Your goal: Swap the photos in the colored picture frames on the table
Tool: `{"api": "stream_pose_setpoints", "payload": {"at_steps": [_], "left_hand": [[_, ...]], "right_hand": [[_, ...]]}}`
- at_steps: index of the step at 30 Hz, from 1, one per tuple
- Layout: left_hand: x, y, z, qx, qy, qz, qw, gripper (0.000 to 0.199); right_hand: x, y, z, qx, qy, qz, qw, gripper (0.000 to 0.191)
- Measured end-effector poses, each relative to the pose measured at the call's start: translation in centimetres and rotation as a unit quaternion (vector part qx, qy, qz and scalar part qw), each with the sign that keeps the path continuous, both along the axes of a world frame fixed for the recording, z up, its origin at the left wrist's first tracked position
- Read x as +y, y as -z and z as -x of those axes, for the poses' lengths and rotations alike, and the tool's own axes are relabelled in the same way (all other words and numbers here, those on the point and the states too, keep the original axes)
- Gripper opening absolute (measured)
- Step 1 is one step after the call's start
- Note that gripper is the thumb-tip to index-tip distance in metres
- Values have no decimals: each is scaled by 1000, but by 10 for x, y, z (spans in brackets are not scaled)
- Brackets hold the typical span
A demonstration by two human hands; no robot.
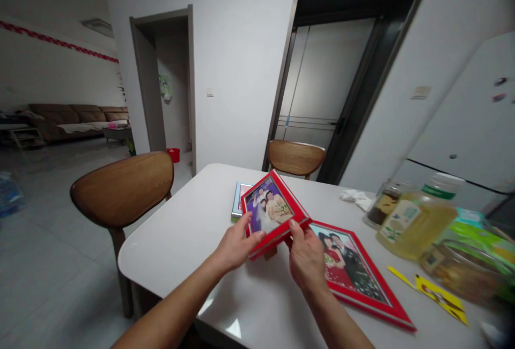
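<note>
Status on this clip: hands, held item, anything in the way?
Left hand, right hand: both gripping small red photo frame. Frame tilted, above white table. Larger red frame partly behind right hand.

Soft, rather dim indoor light reaches the fingers (296,231); the floor (48,263) far to their left is gloomier. Small glare patches shine on the surface (177,241) below them. To their right, the clear tub (462,274) blurs; beyond, wide-angle distortion tilts the doorframe (382,70).
</note>
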State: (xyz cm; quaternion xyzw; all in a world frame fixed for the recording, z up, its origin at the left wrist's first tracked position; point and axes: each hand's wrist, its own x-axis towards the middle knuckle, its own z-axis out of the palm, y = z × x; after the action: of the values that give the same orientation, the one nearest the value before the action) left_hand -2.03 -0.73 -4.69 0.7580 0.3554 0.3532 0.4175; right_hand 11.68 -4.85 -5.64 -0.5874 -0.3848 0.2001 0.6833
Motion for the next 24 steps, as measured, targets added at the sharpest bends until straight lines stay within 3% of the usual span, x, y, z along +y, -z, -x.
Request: {"api": "stream_pose_setpoints", "payload": {"at_steps": [4,7,10,14,17,21,24], "left_hand": [[-27,-22,2,-255,57,151,953,67],[-47,-31,11,-316,74,200,925,67],[-58,-23,23,-320,80,246,911,67],[-58,2,38,-297,72,252,918,66],[-51,22,46,-247,50,213,944,64],[-42,44,57,-67,-38,126,989,65],[-38,56,63,90,-96,38,991,66]], "right_hand": [[-62,-10,16,-231,25,-24,972,31],[-92,-2,23,-431,-31,-107,896,38],[-103,19,30,-529,-73,-141,834,49],[-100,50,44,-564,-78,-157,807,50],[-94,63,58,-593,-87,-149,787,47],[-86,77,75,-617,-76,-115,774,38],[-79,89,83,-628,-79,-92,769,33]]}}
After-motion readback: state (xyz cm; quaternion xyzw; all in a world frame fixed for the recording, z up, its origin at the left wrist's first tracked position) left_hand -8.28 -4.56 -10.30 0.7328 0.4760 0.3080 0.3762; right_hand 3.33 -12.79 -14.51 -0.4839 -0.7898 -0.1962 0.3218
